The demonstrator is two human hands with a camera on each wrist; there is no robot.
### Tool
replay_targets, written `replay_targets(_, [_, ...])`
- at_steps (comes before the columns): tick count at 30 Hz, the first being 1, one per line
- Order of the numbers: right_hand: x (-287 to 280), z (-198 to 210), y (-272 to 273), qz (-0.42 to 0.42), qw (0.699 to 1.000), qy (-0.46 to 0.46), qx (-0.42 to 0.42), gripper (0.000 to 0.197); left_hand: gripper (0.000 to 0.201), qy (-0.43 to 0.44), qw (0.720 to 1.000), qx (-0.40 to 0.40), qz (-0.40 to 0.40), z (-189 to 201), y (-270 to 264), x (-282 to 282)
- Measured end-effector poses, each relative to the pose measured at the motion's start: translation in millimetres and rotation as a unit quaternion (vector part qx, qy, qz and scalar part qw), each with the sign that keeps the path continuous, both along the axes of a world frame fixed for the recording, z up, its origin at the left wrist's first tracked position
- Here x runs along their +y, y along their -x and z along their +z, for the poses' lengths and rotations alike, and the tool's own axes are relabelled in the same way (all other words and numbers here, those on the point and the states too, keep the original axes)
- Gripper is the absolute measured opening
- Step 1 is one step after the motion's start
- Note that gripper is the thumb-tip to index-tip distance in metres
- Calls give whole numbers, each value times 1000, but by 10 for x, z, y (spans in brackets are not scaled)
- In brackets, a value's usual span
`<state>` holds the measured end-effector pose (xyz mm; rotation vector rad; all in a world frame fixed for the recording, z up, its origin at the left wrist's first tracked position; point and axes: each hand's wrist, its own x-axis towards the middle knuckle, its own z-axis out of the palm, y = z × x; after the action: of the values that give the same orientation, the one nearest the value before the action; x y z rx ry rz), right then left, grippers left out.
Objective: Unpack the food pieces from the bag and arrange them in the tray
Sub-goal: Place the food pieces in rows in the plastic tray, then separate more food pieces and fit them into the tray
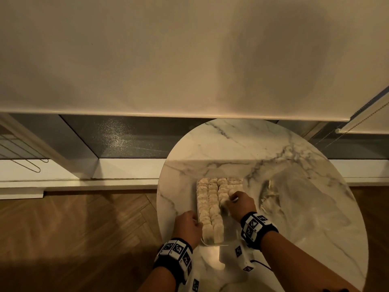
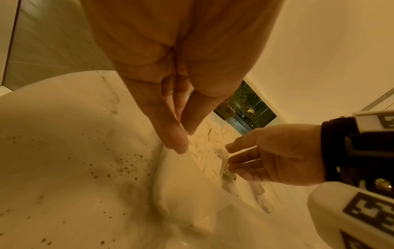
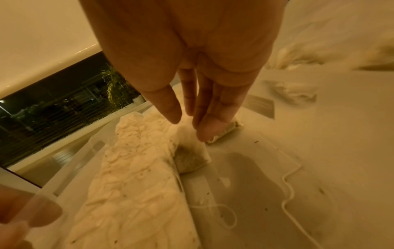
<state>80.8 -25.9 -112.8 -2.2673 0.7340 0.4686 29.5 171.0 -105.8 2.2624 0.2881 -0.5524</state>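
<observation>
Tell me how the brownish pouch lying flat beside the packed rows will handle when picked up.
The pouch looks thin and creased like its neighbours, so it is probably light and floppy, sagging from a pinch. Its papery skin may tear if squeezed hard. Loose string on the tray floor could snag or drag along.

Tray [image 1: 229, 229] sits on counter [image 1: 231, 144], food pieces [image 1: 210, 204] packed in its left part, bag [image 1: 294, 197] on counter right of tray.
</observation>
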Motion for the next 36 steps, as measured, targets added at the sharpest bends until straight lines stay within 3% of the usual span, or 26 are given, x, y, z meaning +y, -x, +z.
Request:
replay_targets(4, [64,-13,53,6,999,27,40,27,21,1,1000,-8,0,-14,-4,3])
replay_targets(21, [60,73,52,-25,999,15,15,21,18,15,1000,-3,24,50,26,-18])
replay_targets(25, [-100,216,145,-40,998,-51,-28,15,18,28,998,1,51,12,67,-14])
replay_targets(28, [-286,458,363,-58,980,-177,-71,2,26,7,998,-7,69,5,97,-62])
replay_targets(30, [-421,664,561,-54,964,-240,-96,2,35,-31,993,-65,90,43,119,-110])
replay_targets(32, [-627,862,778,-37,954,-275,-112,3,30,-38,978,-179,103,175,181,-275])
replay_targets(36, [-1133,1095,1098,-37,947,-293,-124,4,22,42,937,-345,-24,545,343,-892])
